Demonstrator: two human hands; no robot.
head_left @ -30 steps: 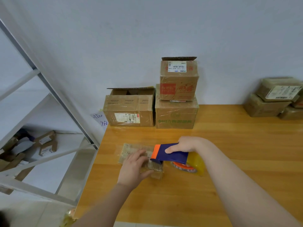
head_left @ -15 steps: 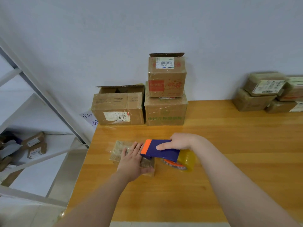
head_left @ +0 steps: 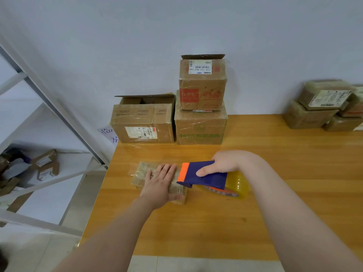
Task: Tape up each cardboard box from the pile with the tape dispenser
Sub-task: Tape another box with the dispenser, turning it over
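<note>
Box (head_left: 141,173) under work is a small flat one, shiny with tape. It lies on the desk (head_left: 216,222) near its front left, long axis running left to right across the view. The left hand (head_left: 161,181) lies flat on its top, fingers straight and together and thumb spread along the near edge, pressing down and gripping nothing. Just right of those fingertips, the right hand (head_left: 224,163) is curled round the blue dispenser (head_left: 202,173), thumb along its near side. The orange nose sits at the box's right end, and the yellowish roll (head_left: 237,185) trails to the right; whether it touches the desk I cannot tell.

So the dispenser is at the right end of the long axis, and the box stretches leftward from it under the left hand. A pull along the top would likely meet those fingers unless they shift.

Farther back, against the wall (head_left: 176,26), stands the pile (head_left: 200,128): an open-flapped carton at left touching a green-printed one, with a third stacked on that. Well to the right at the back lie wrapped parcels (head_left: 314,110). A rack (head_left: 49,107) stands off the desk's left side.
</note>
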